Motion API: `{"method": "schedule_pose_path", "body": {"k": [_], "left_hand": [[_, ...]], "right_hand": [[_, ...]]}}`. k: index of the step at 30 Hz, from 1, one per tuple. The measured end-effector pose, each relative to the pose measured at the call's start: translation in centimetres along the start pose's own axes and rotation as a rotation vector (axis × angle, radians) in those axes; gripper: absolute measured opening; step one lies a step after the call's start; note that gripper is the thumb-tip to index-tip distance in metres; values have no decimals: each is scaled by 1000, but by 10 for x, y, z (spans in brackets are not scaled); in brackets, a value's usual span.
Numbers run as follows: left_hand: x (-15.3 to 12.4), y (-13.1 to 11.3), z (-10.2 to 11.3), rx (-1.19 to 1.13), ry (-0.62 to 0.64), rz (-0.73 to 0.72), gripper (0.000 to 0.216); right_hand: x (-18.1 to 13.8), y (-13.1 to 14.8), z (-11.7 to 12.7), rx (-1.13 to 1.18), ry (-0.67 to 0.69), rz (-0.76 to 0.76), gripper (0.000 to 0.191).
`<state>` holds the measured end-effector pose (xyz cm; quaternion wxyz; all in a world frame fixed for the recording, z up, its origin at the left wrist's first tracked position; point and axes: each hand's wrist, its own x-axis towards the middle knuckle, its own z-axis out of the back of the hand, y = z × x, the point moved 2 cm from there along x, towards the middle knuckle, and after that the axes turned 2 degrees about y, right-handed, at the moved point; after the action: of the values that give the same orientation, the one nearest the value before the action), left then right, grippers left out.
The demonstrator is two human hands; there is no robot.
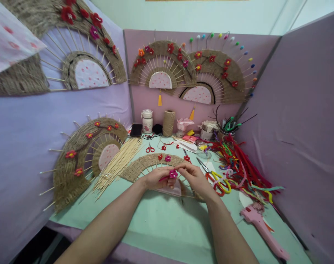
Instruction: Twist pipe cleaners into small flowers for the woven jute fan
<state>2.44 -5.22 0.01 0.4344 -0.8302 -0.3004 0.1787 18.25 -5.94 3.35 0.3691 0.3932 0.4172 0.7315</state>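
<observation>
In the middle of the head view, a magenta pipe-cleaner flower [173, 173] sits in my left hand [159, 178], its fingers closed round it. A thin magenta stem sticks out to the left. My right hand [193, 178] meets it from the right, thumb and fingertips pinched at the flower's upper edge; exactly what they grip is too small to tell. Under both hands lies a twine-wrapped fan [136, 167] with thin sticks and a pale half-round centre, partly hidden. A magenta flower [167, 158] and red flowers [187, 158] rest on its upper band.
Right of my hands lie yellow-handled scissors [223, 181], a pile of pipe cleaners [246, 161] and a pink glue gun [262, 227]. Bamboo sticks [120, 161] lie left. Small red scissors [149, 148], a twine spool [169, 123] and a white jar [147, 121] stand farther back. Finished fans [163, 47] line the walls.
</observation>
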Motion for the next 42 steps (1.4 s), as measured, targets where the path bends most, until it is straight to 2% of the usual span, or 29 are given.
{"method": "schedule_pose_path", "body": {"k": [8,13,16,22,27,32,36,42], "left_hand": [[-2,5,2,78,-9,99,22],[1,2,-3,30,-48,-15,16],[5,1,-5,15,-73,-104,18],[11,4,4,136,-227,-265,29],[12,3,7,189,-323,-352,31],[11,3,0,114,-352,-351,32],[11,5,-3,18,-330,-325,29],[14,9,1,56,-340,-317,28]], "right_hand": [[-1,-4,-3,-128,20,46,16],[-2,4,-5,-202,-99,113,17],[-1,4,-5,-163,-159,121,19],[0,-2,-3,-63,-241,70,26],[-1,3,-5,-135,-203,131,23],[-1,7,-8,-237,-190,185,39],[-2,6,-11,-197,-203,205,26],[-2,3,-12,-129,-177,173,15]]}}
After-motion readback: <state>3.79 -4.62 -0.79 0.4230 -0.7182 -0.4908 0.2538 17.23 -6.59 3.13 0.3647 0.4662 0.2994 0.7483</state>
